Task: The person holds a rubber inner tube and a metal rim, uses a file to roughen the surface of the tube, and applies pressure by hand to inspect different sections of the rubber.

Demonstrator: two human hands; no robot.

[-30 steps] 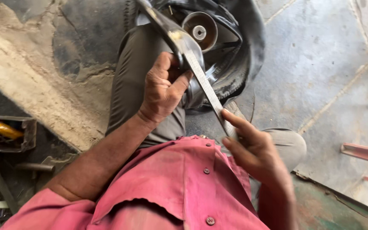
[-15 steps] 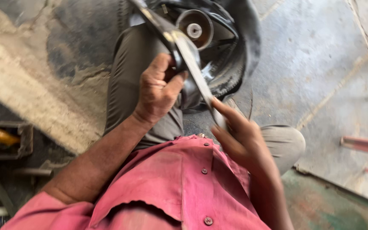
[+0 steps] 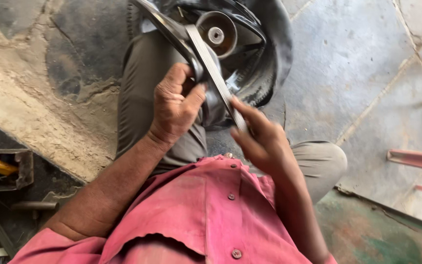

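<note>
Both hands (left (image 3: 176, 105), right (image 3: 260, 139)) grip a flat belt (image 3: 214, 73).

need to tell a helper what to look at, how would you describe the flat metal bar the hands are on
Start at the black wheel by the person's knees. A long flat grey metal bar slants from its rim toward the red shirt, left hand beside it, right hand at its lower end. It alone is straight and pale.
</note>
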